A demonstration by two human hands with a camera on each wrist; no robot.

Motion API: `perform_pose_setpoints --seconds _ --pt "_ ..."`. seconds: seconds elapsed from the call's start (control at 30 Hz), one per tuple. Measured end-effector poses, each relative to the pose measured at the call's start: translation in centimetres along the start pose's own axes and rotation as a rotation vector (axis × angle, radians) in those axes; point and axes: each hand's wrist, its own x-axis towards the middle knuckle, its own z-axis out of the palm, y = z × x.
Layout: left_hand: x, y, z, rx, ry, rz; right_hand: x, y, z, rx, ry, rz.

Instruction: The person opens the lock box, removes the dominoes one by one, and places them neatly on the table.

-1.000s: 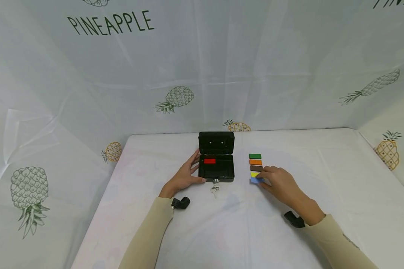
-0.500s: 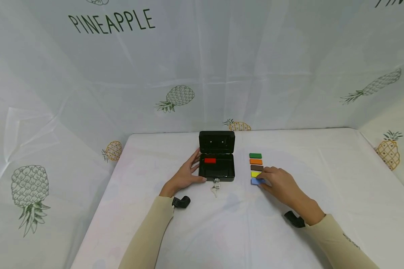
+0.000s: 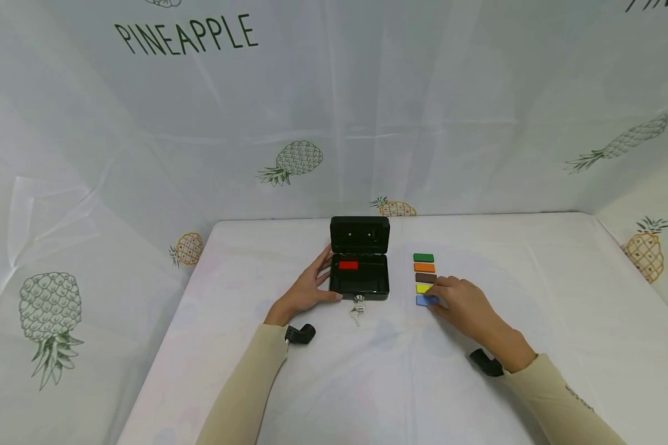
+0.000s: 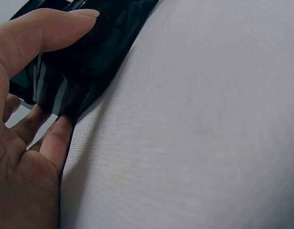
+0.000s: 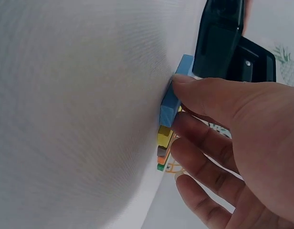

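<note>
A black cash box (image 3: 359,278) stands with its lid (image 3: 359,235) raised, a red block (image 3: 348,266) lying inside at the back left. My left hand (image 3: 305,293) rests against the box's left side with fairly straight fingers, its thumb at the front left corner. Beside the box on the right, my right hand (image 3: 463,307) pinches a blue block (image 5: 169,107) at the near end of a row. Beyond it lie a yellow block (image 3: 422,288), a brown block (image 3: 425,278), an orange block (image 3: 425,267) and a green block (image 3: 423,258). My right fingertips hide part of the blue and yellow blocks.
Keys (image 3: 354,314) hang from the lock (image 3: 359,299) at the box's front. White cloth covers the table (image 3: 334,383). A pineapple-print sheet (image 3: 451,111) rises behind the table and at both sides.
The blue block has shifted slightly toward me and now lies flatter, with a gap between it and the yellow block. My left hand and the box have stayed in place.
</note>
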Motion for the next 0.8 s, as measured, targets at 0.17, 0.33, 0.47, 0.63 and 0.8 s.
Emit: perform_pose_setpoints --seconds 0.17,0.33,0.47,0.63,0.8 --pt "0.0 0.0 -0.1 0.004 -0.001 0.005 0.1 -0.1 -0.2 0.003 0.016 -0.006" --pt "0.0 0.1 -0.1 0.0 -0.006 0.011 0.6 -0.7 -0.7 0.023 0.063 -0.033" --pt "0.0 0.1 -0.1 0.005 -0.002 0.016 1.4 -1.3 -1.1 0.026 0.087 -0.049" --pt "0.0 0.1 0.0 0.013 0.003 0.022 2.5 -2.2 -1.3 0.031 0.105 -0.065" --pt "-0.1 0.1 0.0 0.015 0.001 0.029 3.9 -3.0 -1.4 0.029 0.122 -0.095"
